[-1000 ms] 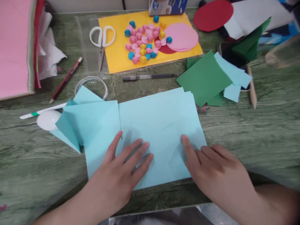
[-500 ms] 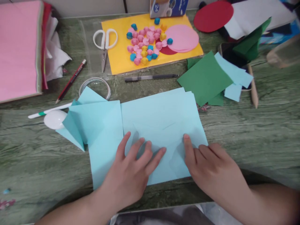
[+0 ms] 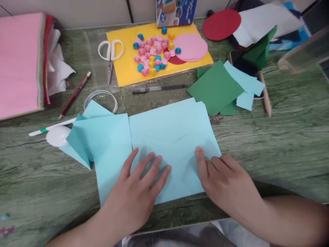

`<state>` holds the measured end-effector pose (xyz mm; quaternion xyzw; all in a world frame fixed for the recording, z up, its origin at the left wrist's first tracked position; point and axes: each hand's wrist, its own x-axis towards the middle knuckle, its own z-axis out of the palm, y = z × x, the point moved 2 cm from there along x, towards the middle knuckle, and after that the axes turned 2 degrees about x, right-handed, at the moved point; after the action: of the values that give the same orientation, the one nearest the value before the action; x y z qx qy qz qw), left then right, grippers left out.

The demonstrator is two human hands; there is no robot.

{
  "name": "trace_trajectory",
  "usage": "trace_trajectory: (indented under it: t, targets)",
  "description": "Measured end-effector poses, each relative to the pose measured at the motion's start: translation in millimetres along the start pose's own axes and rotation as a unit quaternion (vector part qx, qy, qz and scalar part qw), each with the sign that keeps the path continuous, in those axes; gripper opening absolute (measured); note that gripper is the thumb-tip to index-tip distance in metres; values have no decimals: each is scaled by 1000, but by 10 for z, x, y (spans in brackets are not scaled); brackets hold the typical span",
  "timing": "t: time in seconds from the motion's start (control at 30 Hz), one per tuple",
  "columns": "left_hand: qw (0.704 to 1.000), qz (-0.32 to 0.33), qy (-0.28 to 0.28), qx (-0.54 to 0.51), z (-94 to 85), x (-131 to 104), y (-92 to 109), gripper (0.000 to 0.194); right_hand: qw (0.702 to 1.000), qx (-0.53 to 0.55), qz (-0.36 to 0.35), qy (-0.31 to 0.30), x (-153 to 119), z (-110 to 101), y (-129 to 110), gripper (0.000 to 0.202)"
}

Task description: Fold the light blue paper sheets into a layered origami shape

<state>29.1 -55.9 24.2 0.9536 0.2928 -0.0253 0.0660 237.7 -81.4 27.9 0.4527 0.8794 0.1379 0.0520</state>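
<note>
Light blue paper [image 3: 174,120] lies flat in front of me, with faint crease lines near its middle. My left hand [image 3: 136,188] rests on it, palm down and fingers spread, holding nothing. The right hand [image 3: 221,178] touches the same paper with its index finger stretched out; its other fingers are bent, and nothing shows in them. Left of the hands, a folded light blue piece [image 3: 102,133] overlaps the flat paper and stands partly raised beside a white rounded object [image 3: 58,136].
White-handled scissors [image 3: 110,56] and small coloured pieces lie on a yellow sheet [image 3: 123,75]. Nearby are a tape roll [image 3: 115,103], pencil [image 3: 74,96], pen [image 3: 160,88] and green paper [image 3: 216,87]. A pink stack [image 3: 20,65] stands at the left; a clear container [image 3: 303,55] is at the right.
The camera view has shifted slightly, moving most things a little left in the picture. My left thumb has moved slightly left over the paper; the right hand looks nearly unchanged.
</note>
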Motion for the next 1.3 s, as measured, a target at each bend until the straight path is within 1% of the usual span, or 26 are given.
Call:
trace_trajectory:
  t: [0.23,0.33,0.43,0.53,0.6,0.67,0.7,0.77,0.87,1.0,1.17,1.3]
  targets:
    - [998,28,-23,-58,-86,-106,-156,45,1000,6,-9,8,-22,23,13,38]
    - [997,27,-25,-65,-115,-120,-171,45,1000,3,-9,16,-26,28,-3,38]
    - [997,34,-30,-66,-112,-115,-166,47,1000,11,-7,14,-22,14,33,35]
    - [997,34,-30,-62,-74,-95,-168,47,998,51,24,31,5,-17,120,27]
    - [998,21,-35,-55,-37,-73,-171,52,995,74,26,58,32,-30,139,31]
    - [998,11,-47,-48,-3,-50,-171,60,992,107,-20,68,56,-14,88,42]
    - [998,9,-51,-47,8,-42,-169,64,988,130,-53,63,64,6,45,46]
    - [997,13,-56,-49,14,-35,-170,67,984,155,-79,40,74,61,-36,49]
    - [997,21,-49,-57,-10,-51,-185,59,984,161,-76,12,74,130,-96,49]
    - [998,18,-30,-60,-42,-75,-203,47,983,165,-74,4,67,136,-86,49]
    - [996,21,-34,-74,-25,-69,-195,45,983,170,-73,0,70,123,-79,50]
    - [998,10,-33,-60,-11,-60,-187,53,983,170,-75,5,69,137,-92,51]
